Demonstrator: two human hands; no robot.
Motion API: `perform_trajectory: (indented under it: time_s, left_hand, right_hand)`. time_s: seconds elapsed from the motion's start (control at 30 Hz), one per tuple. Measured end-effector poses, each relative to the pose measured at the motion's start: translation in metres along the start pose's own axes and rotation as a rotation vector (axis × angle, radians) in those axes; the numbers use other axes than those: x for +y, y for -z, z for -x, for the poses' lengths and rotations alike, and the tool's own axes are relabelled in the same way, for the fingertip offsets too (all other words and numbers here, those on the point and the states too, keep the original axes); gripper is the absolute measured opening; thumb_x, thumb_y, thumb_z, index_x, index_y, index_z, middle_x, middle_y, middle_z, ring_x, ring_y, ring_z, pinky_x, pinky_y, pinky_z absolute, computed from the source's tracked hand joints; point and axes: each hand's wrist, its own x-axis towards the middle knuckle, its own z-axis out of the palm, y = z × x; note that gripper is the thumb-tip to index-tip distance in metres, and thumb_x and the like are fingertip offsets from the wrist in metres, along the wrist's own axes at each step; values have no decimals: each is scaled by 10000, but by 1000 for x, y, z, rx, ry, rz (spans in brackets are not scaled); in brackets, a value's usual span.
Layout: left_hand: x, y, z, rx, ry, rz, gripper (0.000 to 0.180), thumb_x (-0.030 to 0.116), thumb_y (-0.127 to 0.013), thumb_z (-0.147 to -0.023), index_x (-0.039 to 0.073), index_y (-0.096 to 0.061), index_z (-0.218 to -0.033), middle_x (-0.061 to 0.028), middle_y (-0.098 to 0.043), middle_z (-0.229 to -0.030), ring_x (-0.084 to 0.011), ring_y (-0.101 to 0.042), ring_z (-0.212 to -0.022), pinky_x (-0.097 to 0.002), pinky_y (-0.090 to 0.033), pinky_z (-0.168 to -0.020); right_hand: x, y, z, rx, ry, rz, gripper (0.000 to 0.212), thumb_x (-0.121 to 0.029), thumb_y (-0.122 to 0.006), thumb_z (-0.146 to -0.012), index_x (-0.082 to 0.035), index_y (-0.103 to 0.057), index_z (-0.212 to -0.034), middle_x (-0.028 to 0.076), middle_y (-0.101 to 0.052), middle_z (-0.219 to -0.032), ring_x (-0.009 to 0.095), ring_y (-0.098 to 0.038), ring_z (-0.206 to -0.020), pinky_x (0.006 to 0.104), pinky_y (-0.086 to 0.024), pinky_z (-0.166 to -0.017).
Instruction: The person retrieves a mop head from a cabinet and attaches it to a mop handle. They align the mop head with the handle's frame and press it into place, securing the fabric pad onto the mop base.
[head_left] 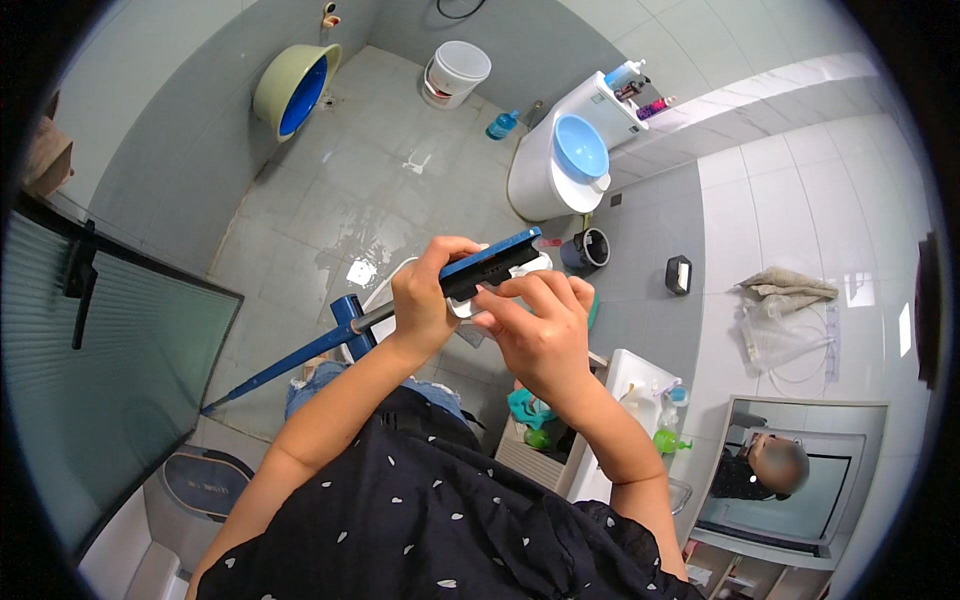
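A long-handled cleaning tool, seemingly a mop, has a flat blue head with a black underside. My left hand is closed around one end of that head. The curled fingers of my right hand pinch the black side, close to the middle. From beside my left hand the blue and grey pole slants down to the left, its far tip near the glass door. A blue crosspiece sits on the pole. Something white shows just beneath the head, mostly hidden by my hands.
Wet grey floor tiles spread ahead. A toilet carries a light-blue basin; a small bin stands nearby. Farther off are a white bucket and a yellow-green tub. The glass door borders the left, the sink the right.
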Motion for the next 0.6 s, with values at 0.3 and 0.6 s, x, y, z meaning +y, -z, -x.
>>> perform_trajectory:
  time_s: [0.3, 0.6]
  left_hand:
    - [-1, 1, 3, 13, -20, -6, 357, 98, -767, -676, 94, -576, -978, -62, -672, -757, -214, -676, -674, -286, -515, -579]
    - [-4, 0, 2, 10, -25, -4, 351, 114, -765, -689, 89, -562, -974, -63, -680, -774, -214, -681, -696, -284, -519, -598]
  right_hand:
    - [1, -10, 2, 98, 39, 93, 133, -182, -700, -667, -164, -662, -793, -60, -573, -773, 118, -542, -750, 306, -304, -714]
    - [5, -14, 1, 31, 124, 104, 193, -156, -638, -648, -168, -636, -841, -60, -570, -867, 108, -535, -799, 292, -316, -741]
